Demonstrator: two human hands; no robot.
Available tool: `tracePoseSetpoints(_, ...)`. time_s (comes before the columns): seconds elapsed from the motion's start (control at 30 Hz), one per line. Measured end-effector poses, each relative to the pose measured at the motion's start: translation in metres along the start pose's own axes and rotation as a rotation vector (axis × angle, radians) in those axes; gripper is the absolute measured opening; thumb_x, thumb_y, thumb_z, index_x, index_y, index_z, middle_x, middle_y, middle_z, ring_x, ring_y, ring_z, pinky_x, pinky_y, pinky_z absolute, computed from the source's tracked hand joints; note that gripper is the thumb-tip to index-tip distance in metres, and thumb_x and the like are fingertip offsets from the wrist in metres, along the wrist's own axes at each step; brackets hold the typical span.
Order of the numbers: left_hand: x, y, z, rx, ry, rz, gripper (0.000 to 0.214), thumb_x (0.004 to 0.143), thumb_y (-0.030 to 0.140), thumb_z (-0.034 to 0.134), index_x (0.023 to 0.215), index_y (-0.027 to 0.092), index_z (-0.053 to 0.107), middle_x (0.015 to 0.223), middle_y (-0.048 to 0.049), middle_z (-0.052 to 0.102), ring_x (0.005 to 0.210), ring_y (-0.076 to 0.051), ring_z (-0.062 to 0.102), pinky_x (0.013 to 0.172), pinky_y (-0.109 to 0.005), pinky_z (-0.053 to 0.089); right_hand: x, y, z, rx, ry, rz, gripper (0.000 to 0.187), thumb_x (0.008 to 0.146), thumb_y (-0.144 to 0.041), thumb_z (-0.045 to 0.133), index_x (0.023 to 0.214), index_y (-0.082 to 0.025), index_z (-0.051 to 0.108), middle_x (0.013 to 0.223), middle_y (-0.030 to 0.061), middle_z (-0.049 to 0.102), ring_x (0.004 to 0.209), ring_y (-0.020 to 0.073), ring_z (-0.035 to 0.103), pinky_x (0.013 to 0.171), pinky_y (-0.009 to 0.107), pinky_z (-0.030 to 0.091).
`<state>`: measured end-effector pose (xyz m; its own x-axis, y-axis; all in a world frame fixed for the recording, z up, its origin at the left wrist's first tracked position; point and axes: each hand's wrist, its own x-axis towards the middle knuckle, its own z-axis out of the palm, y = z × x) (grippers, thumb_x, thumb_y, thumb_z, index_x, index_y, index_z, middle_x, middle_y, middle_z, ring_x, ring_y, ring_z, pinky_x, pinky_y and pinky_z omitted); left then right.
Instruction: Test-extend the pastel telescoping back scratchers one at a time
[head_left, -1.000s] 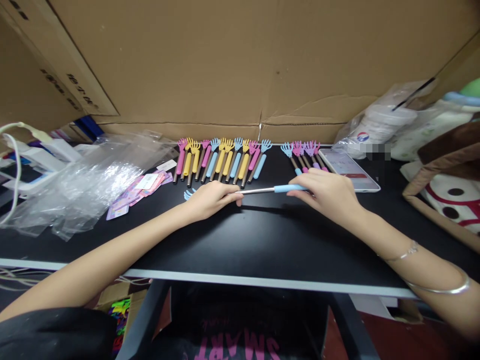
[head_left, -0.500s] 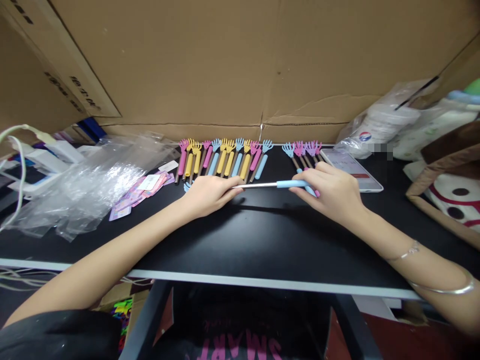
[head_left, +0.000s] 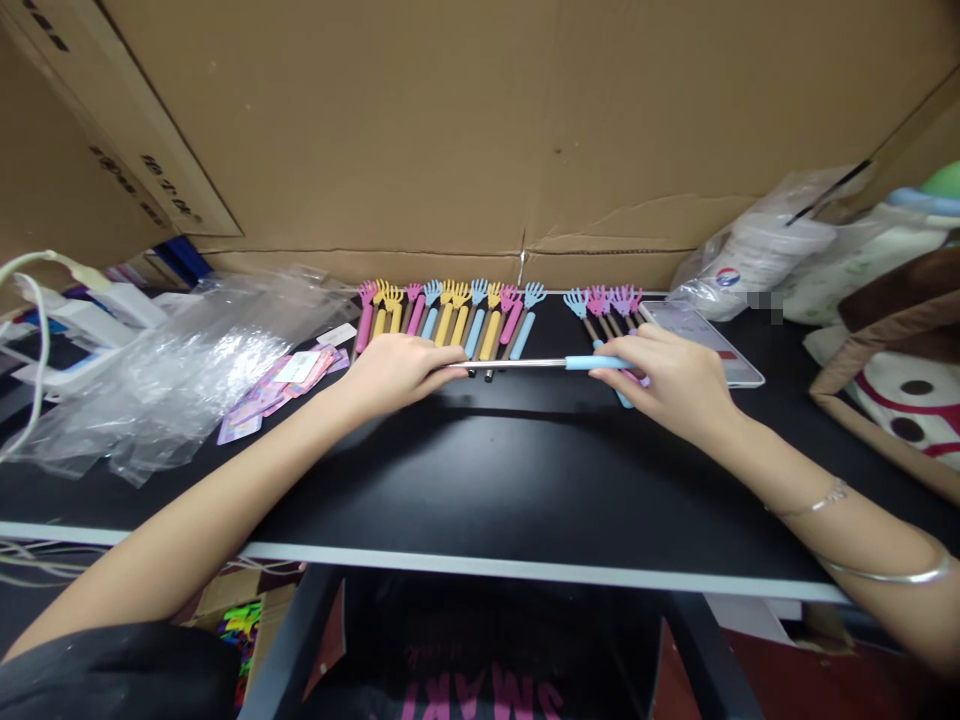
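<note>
A telescopic back scratcher (head_left: 517, 364) with a silver rod and light blue grip is stretched level between my hands above the black desk. My left hand (head_left: 397, 372) is closed on its rod end, hiding the head. Closed round the blue grip is my right hand (head_left: 667, 375). Behind my left hand lies a row of back scratchers (head_left: 450, 320) in pink, yellow and blue, claw heads toward the cardboard. A smaller group of back scratchers (head_left: 611, 305), blue, pink and purple, lies behind my right hand, which partly covers it.
Clear plastic bags (head_left: 180, 350) and small printed cards (head_left: 277, 385) lie at the left beside white chargers and cables (head_left: 97, 320). A phone (head_left: 701, 340), a bagged cup (head_left: 776, 250) and a cloth bag (head_left: 900, 350) stand or lie at the right. Cardboard (head_left: 450, 130) walls the back.
My hands have moved apart: the left a little leftward, the right slightly rightward. More of the silver rod now shows between them.
</note>
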<state>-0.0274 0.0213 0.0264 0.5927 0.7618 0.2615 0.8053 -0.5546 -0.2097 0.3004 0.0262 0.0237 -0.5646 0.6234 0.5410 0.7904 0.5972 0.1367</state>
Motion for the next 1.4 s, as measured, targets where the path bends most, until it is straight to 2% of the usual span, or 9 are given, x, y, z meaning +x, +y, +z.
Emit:
tracePoseSetpoints(0.2,-0.001,-0.001,0.006,0.026,0.192,0.035,0.049,0.099,0.051,0.032,0.096,0.023,0.073,0.073,-0.0055,0.070,0.068,-0.018,0.063,0.052,-0.025,0.031,-0.004,0.002,0.008,0.045,-0.060,0.033,0.044,0.096,-0.052,0.037,0.092,-0.023,0.070,0.072,0.0037,0.066,0.064,0.0154,0.058,0.052,0.025,0.031)
tracePoseSetpoints(0.33,-0.001,-0.001,0.004,0.023,0.290,0.069,0.043,0.099,0.047,0.038,0.096,0.024,0.074,0.072,-0.0053,0.071,0.070,-0.018,0.061,0.055,-0.027,0.033,-0.004,0.000,0.007,0.108,-0.164,0.067,0.042,0.096,-0.049,0.037,0.087,-0.024,0.068,0.072,0.0016,0.069,0.063,0.0151,0.061,0.053,0.025,0.032)
tracePoseSetpoints(0.5,-0.001,0.003,-0.002,0.024,0.304,0.089,0.042,0.099,0.046,0.038,0.094,0.024,0.074,0.066,-0.0047,0.069,0.069,-0.018,0.058,0.058,-0.028,0.035,0.001,-0.007,-0.002,0.246,-0.339,0.085,0.039,0.096,-0.041,0.035,0.078,-0.025,0.066,0.059,-0.0016,0.063,0.050,0.0135,0.054,0.052,0.024,0.033)
tracePoseSetpoints(0.7,-0.001,0.005,0.002,0.055,0.296,0.128,0.046,0.101,0.046,0.034,0.094,0.022,0.072,0.067,-0.0045,0.069,0.067,-0.017,0.061,0.059,-0.027,0.036,0.002,-0.006,-0.001,0.260,-0.326,0.074,0.040,0.096,-0.041,0.035,0.076,-0.024,0.066,0.064,-0.0008,0.067,0.052,0.0132,0.056,0.054,0.024,0.035)
tracePoseSetpoints(0.9,-0.002,0.007,0.013,-0.004,0.209,0.115,0.050,0.101,0.049,0.030,0.095,0.020,0.071,0.073,-0.0057,0.071,0.064,-0.016,0.063,0.054,-0.024,0.036,-0.004,-0.002,0.007,0.137,-0.233,0.052,0.041,0.097,-0.045,0.037,0.080,-0.023,0.068,0.071,0.0007,0.071,0.061,0.0150,0.062,0.054,0.025,0.034)
tracePoseSetpoints(1.1,-0.001,0.016,0.013,-0.238,-0.044,0.022,0.037,0.100,0.044,0.038,0.097,0.024,0.070,0.082,-0.0021,0.074,0.071,-0.016,0.067,0.057,-0.020,0.037,-0.006,-0.002,0.009,0.086,-0.168,-0.010,0.037,0.096,-0.047,0.042,0.086,-0.023,0.068,0.079,0.0023,0.072,0.072,0.0155,0.065,0.056,0.025,0.035)
tracePoseSetpoints(1.2,0.000,0.017,0.011,-0.371,-0.117,0.000,0.039,0.100,0.044,0.038,0.092,0.025,0.071,0.071,0.0005,0.071,0.065,-0.015,0.065,0.058,-0.020,0.037,-0.004,-0.003,0.007,0.060,-0.128,-0.047,0.037,0.096,-0.047,0.043,0.085,-0.022,0.068,0.079,0.0024,0.071,0.073,0.0147,0.063,0.055,0.025,0.035)
tracePoseSetpoints(1.3,0.001,0.017,0.008,-0.562,-0.189,-0.010,0.039,0.099,0.044,0.039,0.091,0.024,0.071,0.054,0.0037,0.059,0.056,-0.013,0.059,0.058,-0.020,0.037,-0.002,-0.005,0.002,0.019,-0.057,-0.099,0.037,0.096,-0.046,0.044,0.086,-0.021,0.069,0.075,0.0027,0.069,0.068,0.0139,0.060,0.054,0.025,0.033)
tracePoseSetpoints(1.4,0.001,0.014,0.006,-0.748,-0.292,-0.005,0.040,0.098,0.045,0.039,0.094,0.021,0.071,0.051,0.0051,0.053,0.053,-0.011,0.054,0.059,-0.018,0.037,0.000,-0.007,-0.002,-0.045,0.037,-0.162,0.036,0.095,-0.046,0.046,0.085,-0.021,0.070,0.066,0.0026,0.066,0.065,0.0143,0.055,0.056,0.026,0.033)
